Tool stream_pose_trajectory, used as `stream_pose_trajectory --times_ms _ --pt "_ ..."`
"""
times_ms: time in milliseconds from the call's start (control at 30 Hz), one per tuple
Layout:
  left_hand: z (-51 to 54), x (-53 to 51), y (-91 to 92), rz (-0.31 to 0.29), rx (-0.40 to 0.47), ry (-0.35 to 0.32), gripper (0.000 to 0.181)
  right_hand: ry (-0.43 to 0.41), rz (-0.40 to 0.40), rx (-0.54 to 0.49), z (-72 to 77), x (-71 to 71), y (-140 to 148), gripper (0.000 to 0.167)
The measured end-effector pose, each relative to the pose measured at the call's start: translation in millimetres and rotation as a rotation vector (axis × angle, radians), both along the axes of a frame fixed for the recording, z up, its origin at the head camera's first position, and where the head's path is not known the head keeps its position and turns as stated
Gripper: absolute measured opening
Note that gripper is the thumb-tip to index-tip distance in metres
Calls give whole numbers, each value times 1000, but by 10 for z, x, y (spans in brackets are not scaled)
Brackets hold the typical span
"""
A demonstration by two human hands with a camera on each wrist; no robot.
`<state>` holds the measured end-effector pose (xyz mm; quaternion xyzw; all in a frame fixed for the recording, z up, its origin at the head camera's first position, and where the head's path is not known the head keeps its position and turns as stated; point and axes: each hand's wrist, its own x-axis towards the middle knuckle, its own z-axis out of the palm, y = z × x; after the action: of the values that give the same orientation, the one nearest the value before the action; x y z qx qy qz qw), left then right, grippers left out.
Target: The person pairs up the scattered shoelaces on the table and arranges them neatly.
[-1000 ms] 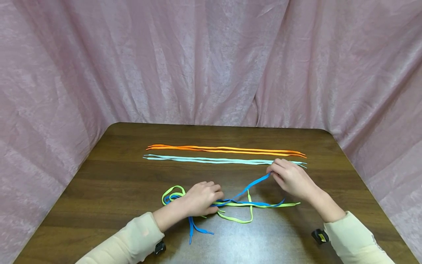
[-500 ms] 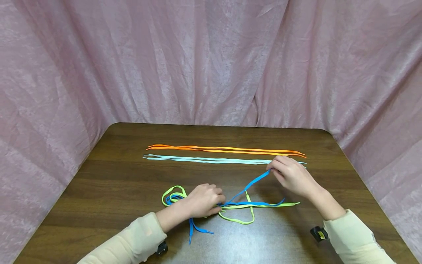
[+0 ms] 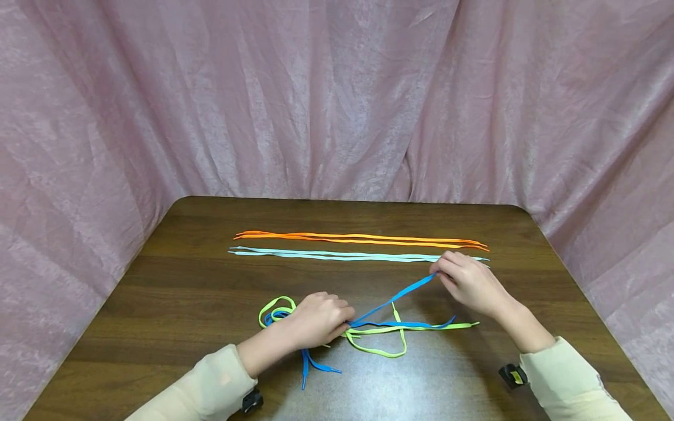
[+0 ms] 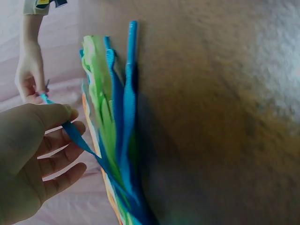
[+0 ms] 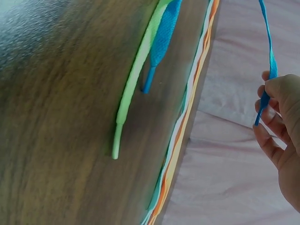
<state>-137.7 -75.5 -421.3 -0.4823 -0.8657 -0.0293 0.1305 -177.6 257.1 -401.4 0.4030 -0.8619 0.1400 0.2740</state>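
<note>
A flat blue shoelace (image 3: pixel 411 287) slants up from the table, stretched between the two hands. Its tipped end is pinched by the right hand (image 3: pixel 471 283), with the hard tip poking out below the thumb in the right wrist view. Farther along the same lace, the left hand (image 3: pixel 321 318) pinches it between thumb and forefinger, as the left wrist view shows. Under and around the left hand lie yellow-green shoelaces (image 3: pixel 376 352) and another stretch of blue lace (image 3: pixel 416 324), looped at the left. The left hand hides where they cross.
Two stretched-out groups of laces lie across the brown table (image 3: pixel 174 280) farther back: orange laces (image 3: pixel 337 238) behind, pale turquoise laces (image 3: pixel 316 254) in front. Blue lace tips (image 3: pixel 305 371) stick out toward the near edge. A pink curtain (image 3: pixel 337 105) hangs behind the table.
The left hand moves slightly right, then back left. The right hand rises a little, then shifts slightly right and down. The raised blue lace now looks straighter between them.
</note>
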Motion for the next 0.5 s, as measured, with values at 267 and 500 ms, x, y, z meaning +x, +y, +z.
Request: stream_pose_trajectory --times_ms 267,500 --pt "132 24 -131 42 16 -10 18 -21 4 54 -71 12 24 17" --pt "245 9 -279 78 80 -3 17 -38 -12 74 -83 40 78 16"
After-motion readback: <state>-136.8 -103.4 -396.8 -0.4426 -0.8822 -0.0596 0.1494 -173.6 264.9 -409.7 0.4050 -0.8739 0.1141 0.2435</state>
